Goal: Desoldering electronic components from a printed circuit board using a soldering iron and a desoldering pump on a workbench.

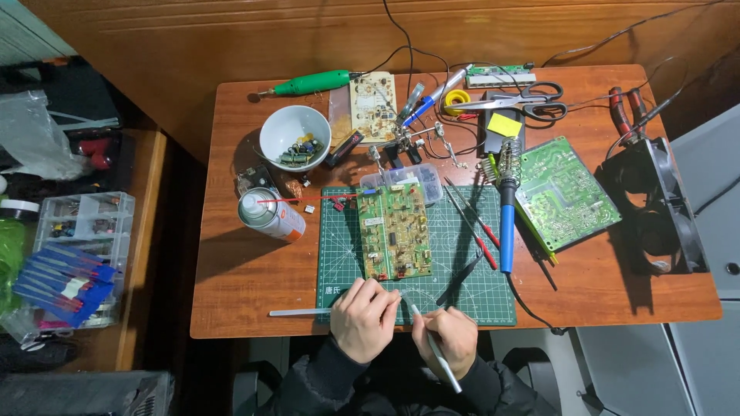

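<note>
We find open bench [239, 296] along the left edge and the front right corner. The back edge is crowded: bowl [294, 136], spray can [270, 215], scissors [524, 100]. The soldering iron [506, 223] and circuit board [394, 230] obstruct the cutting mat [462, 296].

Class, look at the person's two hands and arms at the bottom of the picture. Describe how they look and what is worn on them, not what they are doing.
Both hands, the left hand and the right hand, are bare: no gloves, and no rings or watch can be made out. Each arm wears a dark, padded-looking jacket sleeve that ends at the wrist in a darker cuff. No markings show on the sleeves.
</note>
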